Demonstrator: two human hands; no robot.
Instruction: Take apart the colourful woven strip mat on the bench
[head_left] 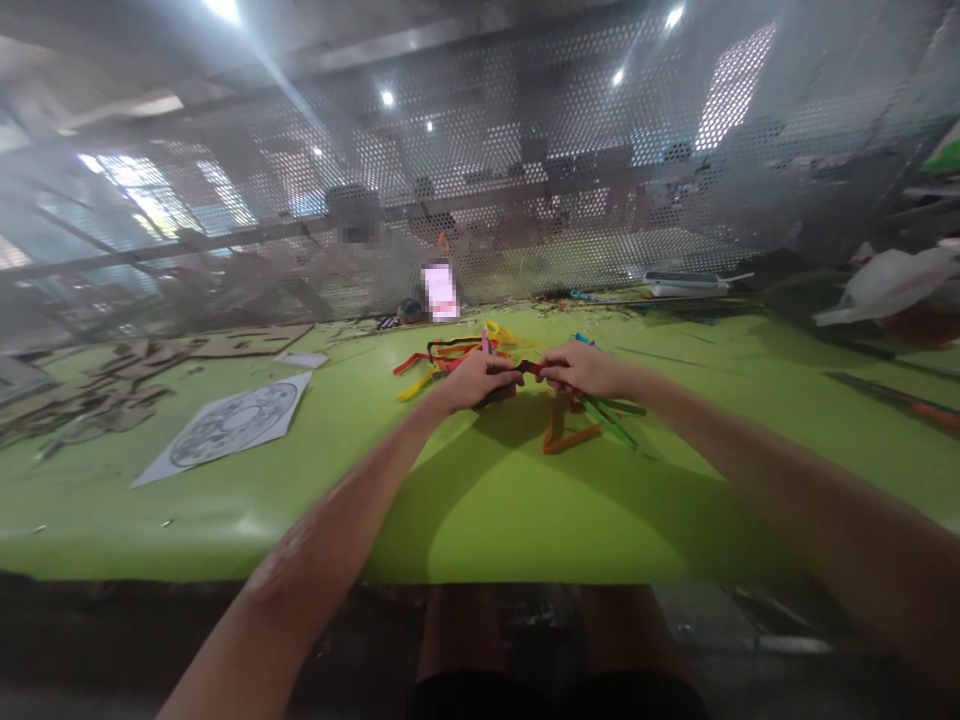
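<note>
Between my two hands runs a short dark and red strip (529,367), its material too blurred to tell. My left hand (480,381) pinches its left end, fingers closed. The right end is in the closed fingertips of my right hand (576,369). Behind my left hand lie red and black strips (442,350), a yellow strip (417,386) and a pink strip (485,342). Below my right hand, a bent orange strip (570,440) and green strips (611,422) rest on the table.
The green-covered table (487,520) has brown cardboard scraps (112,385) and a sheet with a printed round pattern (232,425) at left. A perforated metal screen (510,200) stands behind, with a lit phone (440,290) before it. An orange-handled tool (934,414) lies at right.
</note>
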